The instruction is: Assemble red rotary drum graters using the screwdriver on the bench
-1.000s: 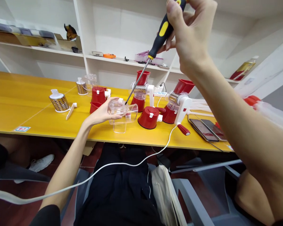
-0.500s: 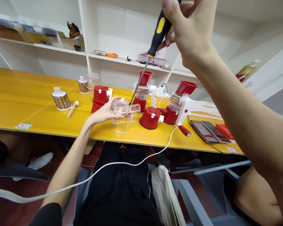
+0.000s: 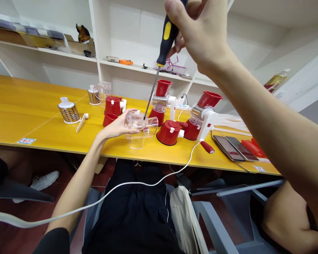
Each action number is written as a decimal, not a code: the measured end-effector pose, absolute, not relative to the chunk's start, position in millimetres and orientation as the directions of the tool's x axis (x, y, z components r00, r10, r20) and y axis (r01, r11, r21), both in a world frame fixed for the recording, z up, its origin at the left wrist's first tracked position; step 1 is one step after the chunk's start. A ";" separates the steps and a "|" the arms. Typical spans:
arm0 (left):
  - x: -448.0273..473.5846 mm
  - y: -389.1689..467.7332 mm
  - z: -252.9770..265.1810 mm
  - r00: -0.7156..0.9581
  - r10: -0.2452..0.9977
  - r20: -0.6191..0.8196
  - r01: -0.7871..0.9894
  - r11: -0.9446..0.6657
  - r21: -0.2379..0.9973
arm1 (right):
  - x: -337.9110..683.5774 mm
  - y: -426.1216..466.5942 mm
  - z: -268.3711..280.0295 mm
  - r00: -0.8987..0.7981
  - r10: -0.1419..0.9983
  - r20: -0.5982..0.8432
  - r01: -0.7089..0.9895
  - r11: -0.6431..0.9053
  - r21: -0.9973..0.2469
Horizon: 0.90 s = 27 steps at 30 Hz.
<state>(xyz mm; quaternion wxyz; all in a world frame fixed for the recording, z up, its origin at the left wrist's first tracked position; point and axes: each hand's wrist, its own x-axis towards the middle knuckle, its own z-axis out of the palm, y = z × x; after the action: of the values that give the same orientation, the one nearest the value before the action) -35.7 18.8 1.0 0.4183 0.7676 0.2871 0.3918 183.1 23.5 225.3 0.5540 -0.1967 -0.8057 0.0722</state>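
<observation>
Raised high, my right hand (image 3: 198, 35) grips a screwdriver (image 3: 166, 40) by its black and yellow handle. The long shaft slants down, its tip at the clear plastic housing (image 3: 144, 128); whether it touches a screw is too small to tell. My left hand (image 3: 119, 124) is wrapped round the left side of this housing over the yellow table. Just right of the housing sits a red base (image 3: 169, 132) with a white knob. Behind my left hand are another red base (image 3: 113, 105) and a red hopper (image 3: 110, 119).
Two assembled drum graters (image 3: 161, 100) (image 3: 201, 113) stand right of centre. Metal grater drums (image 3: 69, 112) and a white crank (image 3: 82, 122) lie left. Phones (image 3: 229, 148) rest at the right. A white cable (image 3: 137, 183) crosses above my lap. Shelves (image 3: 145, 70) line the back.
My right hand has moved left with the screwdriver, which now stands steeper. Its tip has shifted slightly left and down on the clear housing. My left hand has barely moved.
</observation>
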 end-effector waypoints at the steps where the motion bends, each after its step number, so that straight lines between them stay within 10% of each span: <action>1: -35.6 18.7 1.1 0.524 0.770 0.363 0.118 -0.488 0.865 | 180.5 24.2 225.0 -0.273 0.384 0.882 0.205 0.919 -0.337; 27: -34.9 16.6 3.9 0.518 0.763 0.385 0.147 -0.523 0.839 | 166.4 8.1 224.9 -0.334 0.490 0.805 0.204 0.871 -0.446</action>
<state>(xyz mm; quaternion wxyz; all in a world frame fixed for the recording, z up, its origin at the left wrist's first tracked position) -34.9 16.6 3.9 0.3908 0.7787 0.2924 0.3941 166.4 8.1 224.9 0.5353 -0.2154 -0.8058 0.1336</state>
